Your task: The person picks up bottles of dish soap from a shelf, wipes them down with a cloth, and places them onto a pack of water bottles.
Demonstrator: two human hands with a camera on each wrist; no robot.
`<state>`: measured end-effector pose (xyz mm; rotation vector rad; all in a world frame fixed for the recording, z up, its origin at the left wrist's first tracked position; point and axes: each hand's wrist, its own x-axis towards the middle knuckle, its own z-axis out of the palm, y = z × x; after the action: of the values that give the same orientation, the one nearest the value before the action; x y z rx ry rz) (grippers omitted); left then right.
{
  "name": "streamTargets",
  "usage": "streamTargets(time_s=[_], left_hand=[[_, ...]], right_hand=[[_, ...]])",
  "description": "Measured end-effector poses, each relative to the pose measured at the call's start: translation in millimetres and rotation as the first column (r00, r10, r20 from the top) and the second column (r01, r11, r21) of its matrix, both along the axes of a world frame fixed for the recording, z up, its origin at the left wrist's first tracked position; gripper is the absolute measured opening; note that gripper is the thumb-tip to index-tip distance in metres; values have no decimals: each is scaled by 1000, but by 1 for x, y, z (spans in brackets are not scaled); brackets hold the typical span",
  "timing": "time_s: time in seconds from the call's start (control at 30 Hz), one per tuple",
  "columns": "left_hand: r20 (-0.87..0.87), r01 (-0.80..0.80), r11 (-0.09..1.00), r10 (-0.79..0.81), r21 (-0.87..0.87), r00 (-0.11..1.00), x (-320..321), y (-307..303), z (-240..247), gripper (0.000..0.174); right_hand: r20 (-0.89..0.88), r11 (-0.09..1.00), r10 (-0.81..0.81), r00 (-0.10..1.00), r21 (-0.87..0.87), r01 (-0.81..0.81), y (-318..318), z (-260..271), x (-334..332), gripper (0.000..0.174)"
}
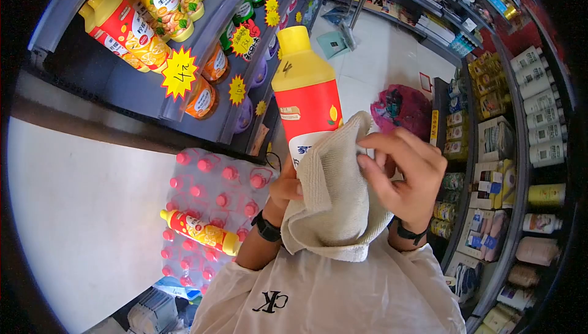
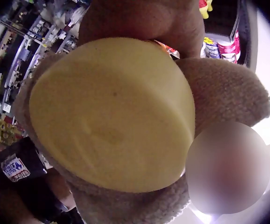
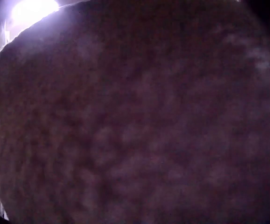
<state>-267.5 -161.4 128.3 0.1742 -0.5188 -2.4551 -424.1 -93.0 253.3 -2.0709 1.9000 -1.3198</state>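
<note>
A yellow bottle [image 1: 309, 98] with a red label stands tilted in front of me in the head view, cap up. My left hand [image 1: 285, 188] grips its lower part, mostly hidden behind a beige cloth [image 1: 334, 193]. That cloth drapes over the bottle's lower front. On its right edge, the thumb and index finger of my right hand [image 1: 409, 171] pinch the fabric. The left wrist view looks at the bottle's pale yellow base [image 2: 111, 116], with cloth around it and my palm above. Dark, blurred cloth [image 3: 135, 121] fills nearly all of the right wrist view.
At upper left, a shelf [image 1: 61, 58] holds similar bottles and yellow price tags [image 1: 180, 73]. Below it, another bottle [image 1: 201, 231] lies on a shrink-wrapped pack of pink-capped bottles [image 1: 222, 200]. Stocked shelving [image 1: 517, 168] lines the right side. A pink bag [image 1: 401, 110] sits on the floor.
</note>
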Motion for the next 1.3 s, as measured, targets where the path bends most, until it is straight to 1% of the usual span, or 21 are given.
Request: streamTargets(time_s=[0.1,0.23,0.33,0.43,0.47,0.57,0.6,0.7,0.73,0.83,0.87,0.97,1.0,1.1,1.13,1.23,1.27,1.3], left_hand=[[0,0,1000,0,-1,1000,-1,-1,0,88],[5,2,1000,-2,-3,1000,-1,-3,0,88],[6,-3,1000,3,3,1000,1,-3,-2,88],[12,-7,1000,7,10,1000,5,-2,-4,88],[13,-10,1000,10,16,1000,5,-1,-6,88],[12,-8,1000,8,8,1000,3,-3,-5,87],[13,-9,1000,9,4,1000,1,-4,-6,87],[8,-14,1000,14,-1,1000,-2,-7,-4,87],[10,-16,1000,16,-6,1000,-2,-7,-3,87],[13,-16,1000,16,-5,1000,-2,-9,-1,87],[14,-19,1000,19,-7,1000,-2,-9,-1,87],[17,-17,1000,17,-4,1000,-3,-9,0,87],[19,-16,1000,16,-7,1000,-4,-8,0,86],[19,-3,1000,3,-13,1000,-9,-7,0,86],[20,-1,1000,1,-15,1000,-10,-6,-1,86],[25,9,1000,-9,-19,1000,-13,-5,-1,86],[28,8,1000,-7,-20,1000,-14,-4,-2,86],[30,8,1000,-8,-21,1000,-13,-4,-2,86]], right_hand=[[-61,998,12,998,-69,-16,-4,-7,4,18],[-39,999,-25,999,-24,24,-4,-9,1,14],[-1,990,-113,994,-81,112,-5,-7,-3,9],[111,948,-303,946,-65,312,-7,-11,-14,6],[211,939,-327,921,-40,342,-8,-12,-16,4],[377,983,-151,914,-43,181,-12,-26,-36,7],[412,989,-147,899,72,128,-12,-30,-43,11],[593,979,-91,800,202,-39,-20,-47,-50,12],[628,969,-103,772,238,-64,-22,-50,-49,14],[661,979,-134,738,205,-7,-29,-78,-42,19],[612,991,-38,790,122,-46,-27,-79,-41,17],[465,993,103,879,-3,-115,-18,-65,-31,13],[458,993,115,881,-19,-119,-14,-64,-30,19],[437,970,223,871,-10,-244,-8,-57,-27,26],[456,963,245,856,-14,-269,-9,-58,-25,28],[543,950,253,800,17,-312,-8,-66,-20,24],[550,951,262,793,-10,-308,-7,-66,-19,20],[526,958,248,814,-6,-288,-6,-65,-18,19]])
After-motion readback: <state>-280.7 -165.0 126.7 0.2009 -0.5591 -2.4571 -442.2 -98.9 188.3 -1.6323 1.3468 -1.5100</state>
